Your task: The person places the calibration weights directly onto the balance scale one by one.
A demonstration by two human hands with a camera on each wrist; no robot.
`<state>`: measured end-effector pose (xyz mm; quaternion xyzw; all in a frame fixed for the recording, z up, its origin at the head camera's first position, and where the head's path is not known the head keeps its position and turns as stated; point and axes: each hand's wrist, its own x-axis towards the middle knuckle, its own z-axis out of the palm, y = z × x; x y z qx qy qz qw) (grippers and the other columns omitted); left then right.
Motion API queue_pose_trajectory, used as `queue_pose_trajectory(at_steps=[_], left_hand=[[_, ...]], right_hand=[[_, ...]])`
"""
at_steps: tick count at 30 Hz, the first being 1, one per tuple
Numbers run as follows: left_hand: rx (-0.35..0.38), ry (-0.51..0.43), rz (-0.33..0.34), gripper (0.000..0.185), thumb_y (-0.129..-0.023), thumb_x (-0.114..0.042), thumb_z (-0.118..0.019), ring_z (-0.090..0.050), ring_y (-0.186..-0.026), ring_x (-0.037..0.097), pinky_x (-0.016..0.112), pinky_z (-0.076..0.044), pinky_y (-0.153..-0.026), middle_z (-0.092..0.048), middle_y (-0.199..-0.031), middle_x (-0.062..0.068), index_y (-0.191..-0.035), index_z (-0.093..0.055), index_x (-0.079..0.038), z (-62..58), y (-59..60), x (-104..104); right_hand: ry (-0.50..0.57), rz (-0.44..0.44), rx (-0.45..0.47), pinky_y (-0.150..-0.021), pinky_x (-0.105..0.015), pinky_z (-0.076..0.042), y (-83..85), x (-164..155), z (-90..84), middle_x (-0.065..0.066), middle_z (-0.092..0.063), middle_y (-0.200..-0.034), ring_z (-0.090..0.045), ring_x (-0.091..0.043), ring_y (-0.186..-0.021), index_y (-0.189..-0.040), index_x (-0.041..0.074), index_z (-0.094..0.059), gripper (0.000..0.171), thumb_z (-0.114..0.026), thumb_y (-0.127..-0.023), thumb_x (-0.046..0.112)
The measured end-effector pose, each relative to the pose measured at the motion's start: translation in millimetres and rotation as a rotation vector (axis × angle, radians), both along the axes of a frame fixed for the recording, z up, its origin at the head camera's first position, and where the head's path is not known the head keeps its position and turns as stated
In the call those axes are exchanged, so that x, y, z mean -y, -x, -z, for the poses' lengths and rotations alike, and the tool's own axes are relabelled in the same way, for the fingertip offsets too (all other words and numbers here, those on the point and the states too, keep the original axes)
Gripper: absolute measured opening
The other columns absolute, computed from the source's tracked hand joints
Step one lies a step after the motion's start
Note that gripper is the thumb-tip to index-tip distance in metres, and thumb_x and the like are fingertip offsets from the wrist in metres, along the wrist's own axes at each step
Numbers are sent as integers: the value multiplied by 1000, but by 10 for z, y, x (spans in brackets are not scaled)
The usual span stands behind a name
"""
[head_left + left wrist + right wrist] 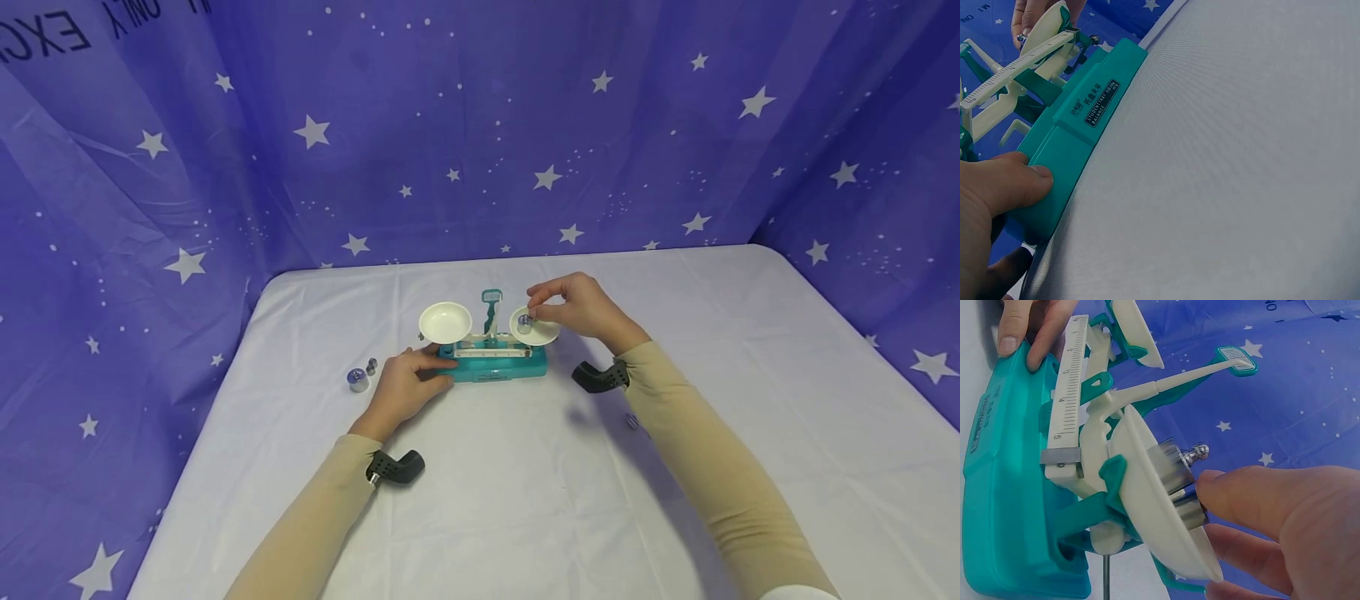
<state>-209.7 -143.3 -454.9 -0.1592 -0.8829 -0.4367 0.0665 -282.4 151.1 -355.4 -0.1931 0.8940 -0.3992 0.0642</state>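
A teal balance scale [498, 367] with two white pans stands on the table. My left hand [405, 385] grips the left end of its base [1079, 125], thumb on top. At the right pan [1160, 506] is my right hand [585, 307], its thumb against a short metal weight [1190, 511] at the pan. Beside that one, a knobbed metal weight [1172, 464] sits in the same pan. The left pan [446, 322] holds nothing. A metal slider [1060, 456] is at the 5 end of the white ruled beam [1067, 381].
Left of the left hand stand a larger metal weight [357, 380] and small weights [372, 365]. Another small metal piece [632, 421] lies beside the right sleeve [705, 450]. A purple star-patterned curtain [480, 125] hangs behind the white-covered table [510, 517].
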Motion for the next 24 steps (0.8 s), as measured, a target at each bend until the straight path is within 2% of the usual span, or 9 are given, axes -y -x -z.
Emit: queue_pose_trajectory(at_steps=[11, 19, 24], left_hand=[[4, -4, -4, 22, -80, -8, -81, -60, -134, 35, 61, -28, -124, -69, -133, 17, -102, -82, -10, 4, -5, 1], [-4, -4, -5, 21, -80, -7, -80, -60, -134, 35, 62, -28, -124, -70, -131, 17, -101, -82, -10, 9, 1, 10], [-3, -5, -5, 22, -79, -8, -81, -60, -134, 34, 61, -28, -124, -70, -131, 16, -101, -82, -10, 5, 6, 5]], right_hand=[[-4, -1, -12, -122, -59, -34, -15, 13, 11, -17, -70, -132, -54, -36, -140, -100, 1, -79, 16, -73, -90, 12], [-2, 1, -3, -118, -61, -39, -10, 7, 37, -15, -70, -133, -55, -35, -139, -100, 3, -80, 15, -73, -92, 14], [1, 9, 0, -115, -59, -42, -14, 5, 33, -15, -69, -134, -54, -34, -139, -106, 2, -79, 20, -71, -93, 16]])
